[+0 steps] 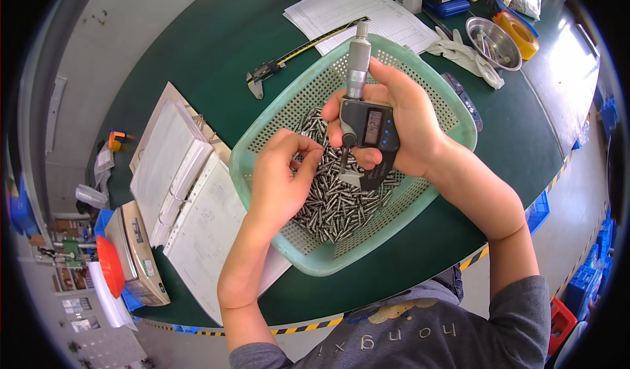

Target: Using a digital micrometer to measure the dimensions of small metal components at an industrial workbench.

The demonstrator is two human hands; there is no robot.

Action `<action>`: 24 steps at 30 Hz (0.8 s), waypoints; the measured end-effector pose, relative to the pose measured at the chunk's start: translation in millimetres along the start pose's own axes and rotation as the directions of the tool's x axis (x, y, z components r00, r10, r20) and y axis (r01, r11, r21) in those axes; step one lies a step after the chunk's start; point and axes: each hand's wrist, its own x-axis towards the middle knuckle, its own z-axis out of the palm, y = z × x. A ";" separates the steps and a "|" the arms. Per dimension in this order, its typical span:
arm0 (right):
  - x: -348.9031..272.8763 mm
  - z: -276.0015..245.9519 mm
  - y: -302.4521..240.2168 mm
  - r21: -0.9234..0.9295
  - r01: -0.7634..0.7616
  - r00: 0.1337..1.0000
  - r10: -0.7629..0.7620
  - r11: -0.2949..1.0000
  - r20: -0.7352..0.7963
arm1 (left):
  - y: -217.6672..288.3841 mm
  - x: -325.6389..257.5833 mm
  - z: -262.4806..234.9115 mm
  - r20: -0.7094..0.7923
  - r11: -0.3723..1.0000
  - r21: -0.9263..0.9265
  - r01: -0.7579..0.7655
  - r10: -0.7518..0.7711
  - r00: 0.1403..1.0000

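In my right hand [410, 116] is a digital micrometer [369, 123], its silver thimble pointing away from me and its small screen facing up. My fingers wrap round its dark frame. My left hand [281, 175] is closed just left of the micrometer's jaw, thumb and forefinger pinched together; whatever is between them is too small or hidden to make out. Both hands are over a pale green perforated plastic basket [315, 263]. A heap of small pointed metal pins [335, 208] lies in it, partly covered by my hands and the micrometer.
An open ring binder [210, 231] lies left of the basket, partly under it. Behind are a caliper [266, 72] and paper sheets [348, 5]. White gloves [469, 57], a metal bowl [493, 41] and a tape roll [517, 33] sit back right. A scale [136, 254] stands at left.
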 end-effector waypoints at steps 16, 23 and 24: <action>1.0 0.7 0.9 0.023 -0.002 1.000 0.001 1.000 0.014 | -6.0 -2.1 0.0 0.184 0.885 -0.466 -0.011 0.109 0.977; 1.1 -2.4 2.1 0.060 0.038 0.998 -0.040 0.997 0.039 | -0.2 -6.5 -1.0 0.121 0.847 -0.528 -0.068 0.154 0.981; 1.5 -2.4 1.9 0.071 0.027 0.998 -0.030 0.997 0.049 | -1.7 -7.3 -0.5 0.088 0.846 -0.522 -0.108 0.179 0.980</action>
